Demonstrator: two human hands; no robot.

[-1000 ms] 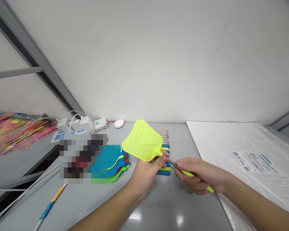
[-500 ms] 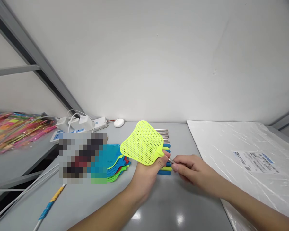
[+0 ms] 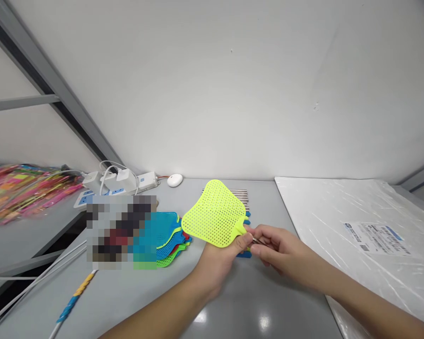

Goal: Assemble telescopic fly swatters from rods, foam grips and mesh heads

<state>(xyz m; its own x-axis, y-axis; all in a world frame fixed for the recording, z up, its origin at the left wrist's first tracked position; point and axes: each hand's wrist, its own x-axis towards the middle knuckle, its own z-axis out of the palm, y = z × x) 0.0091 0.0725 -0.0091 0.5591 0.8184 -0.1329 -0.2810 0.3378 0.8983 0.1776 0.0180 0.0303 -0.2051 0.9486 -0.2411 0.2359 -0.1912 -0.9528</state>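
While my left hand [image 3: 221,263] pinches the yellow swatter head [image 3: 215,214], right hand [image 3: 281,247] gripping metal rod [image 3: 260,241], skewed force could bend either.

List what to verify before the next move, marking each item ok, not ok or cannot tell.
1. Left hand grips the yellow mesh head near its neck: ok.
2. Right hand holds the metal rod beside that neck: ok.
3. Rod fully seated in the neck: cannot tell, fingers obscure the joint.
4. Rods on the table fully visible: not ok, the yellow mesh head covers part of them.
5. Wrapped cable apart from both hands: ok.
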